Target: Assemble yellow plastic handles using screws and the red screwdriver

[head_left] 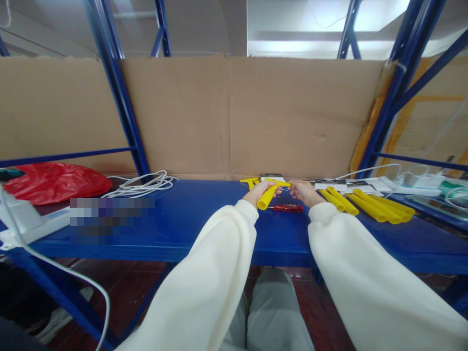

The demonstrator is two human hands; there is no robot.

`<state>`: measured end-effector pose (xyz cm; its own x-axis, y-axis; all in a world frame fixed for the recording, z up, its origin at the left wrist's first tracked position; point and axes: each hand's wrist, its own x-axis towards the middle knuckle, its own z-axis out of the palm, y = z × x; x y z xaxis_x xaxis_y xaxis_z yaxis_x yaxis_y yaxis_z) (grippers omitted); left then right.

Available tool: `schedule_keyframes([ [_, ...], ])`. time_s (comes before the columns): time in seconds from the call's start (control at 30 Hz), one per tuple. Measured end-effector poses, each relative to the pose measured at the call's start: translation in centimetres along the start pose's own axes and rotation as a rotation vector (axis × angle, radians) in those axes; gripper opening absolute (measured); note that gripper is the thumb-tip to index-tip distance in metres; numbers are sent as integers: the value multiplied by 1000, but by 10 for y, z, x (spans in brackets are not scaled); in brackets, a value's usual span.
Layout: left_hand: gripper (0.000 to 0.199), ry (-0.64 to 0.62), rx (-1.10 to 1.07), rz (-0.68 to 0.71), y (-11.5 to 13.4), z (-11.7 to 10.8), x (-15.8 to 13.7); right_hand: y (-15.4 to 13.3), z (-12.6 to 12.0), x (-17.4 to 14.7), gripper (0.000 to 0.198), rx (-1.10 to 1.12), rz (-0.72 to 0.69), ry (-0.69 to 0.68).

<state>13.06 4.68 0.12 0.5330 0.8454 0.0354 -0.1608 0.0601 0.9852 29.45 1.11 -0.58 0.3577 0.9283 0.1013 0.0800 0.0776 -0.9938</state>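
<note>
On the blue metal table (204, 209), near the back and a bit right of the middle, two bare hands are busy close together. The left hand (257, 193) has its fingers curled around a hollow yellow plastic tube (266, 197). The tube is tilted, with its round open end facing the person. At its far end, a thin yellow part points to the right hand (302, 192). The right hand's fingers are bent and close together by the tip of that part, but I cannot tell if they pinch it.

Just below the hands lies a screwdriver with a see-through red handle (287, 208). Behind the left hand is another yellow plastic piece (249, 182), partly hidden. Right of the right hand lie two long yellow tubes (338, 201), side by side, and then a bunch of more yellow tubes (382, 207).

Far to the left are a shiny red plastic bag (69, 182) and a loose loop of white cord (146, 185). A tall brown cardboard sheet (183, 112) stands behind the table. Both arms wear puffy cream-white sleeves (215, 258).
</note>
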Motion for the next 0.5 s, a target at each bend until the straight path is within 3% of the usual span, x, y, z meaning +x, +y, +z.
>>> schedule_keyframes([
  [0.1, 27, 123, -55, -119, 9, -3, -9, 4, -2, 6, 7, -222, -97, 1],
  [0.2, 28, 210, 59, -10, 17, -13, -22, 6, -2, 10, 20, -644, -287, -193],
  [0.27, 35, 303, 271, 167, 22, -22, -32, 6, -2, 10, 27, -867, -368, -354],
  [0.37, 46, 398, 694, 395, 30, -38, -51, 4, 0, 8, 37, -1054, -368, -429],
  [0.43, 50, 415, 1024, 493, 35, -46, -66, 4, 1, 8, 42, -1121, -353, -443],
  [0.5, 53, 441, 1382, 497, 38, -50, -82, 6, 3, 11, 46, -1157, -347, -456],
])
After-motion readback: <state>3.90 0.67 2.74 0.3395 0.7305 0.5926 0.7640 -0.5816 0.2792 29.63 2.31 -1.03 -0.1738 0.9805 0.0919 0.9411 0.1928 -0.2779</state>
